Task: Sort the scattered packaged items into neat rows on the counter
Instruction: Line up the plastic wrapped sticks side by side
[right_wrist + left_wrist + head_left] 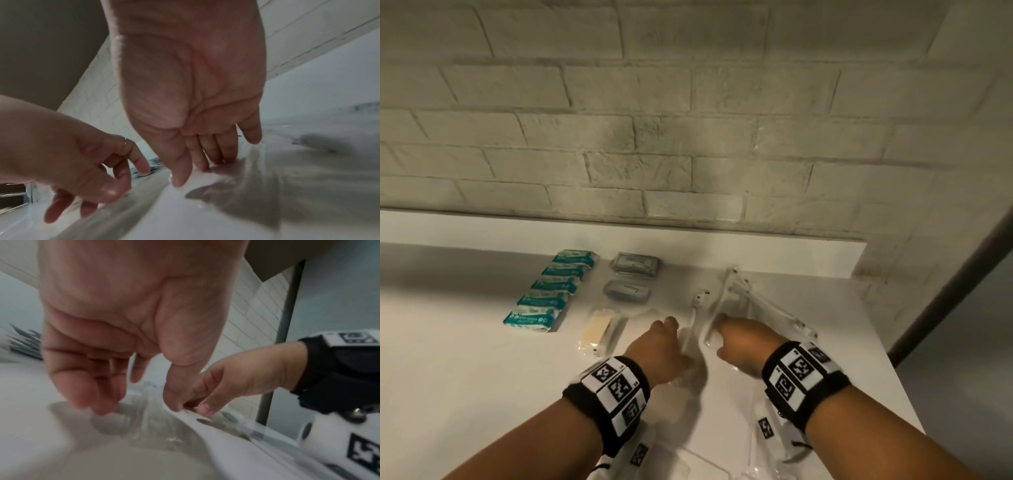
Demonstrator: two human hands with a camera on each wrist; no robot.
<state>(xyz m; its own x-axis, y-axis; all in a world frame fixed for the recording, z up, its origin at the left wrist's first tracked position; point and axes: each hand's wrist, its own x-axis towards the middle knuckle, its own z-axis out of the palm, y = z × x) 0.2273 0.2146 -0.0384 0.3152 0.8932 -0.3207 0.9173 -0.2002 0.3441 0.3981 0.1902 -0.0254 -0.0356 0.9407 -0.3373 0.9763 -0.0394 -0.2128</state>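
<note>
White surface (482,359) | teal packets (551,294) and grey packs (635,263) already in rows, far left | clear-wrapped toothbrushes (722,301) scattered centre | left hand (661,346), right hand (743,342): both grips loose, fingertips on wrappers, holding nothing | best slid parallel, gently.

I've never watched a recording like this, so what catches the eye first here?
Two hands, the left hand and the right hand, reach onto clear-wrapped toothbrushes at the middle of the white counter. To their left, five teal packets lie in a neat row, with two grey packets beside them.
</note>
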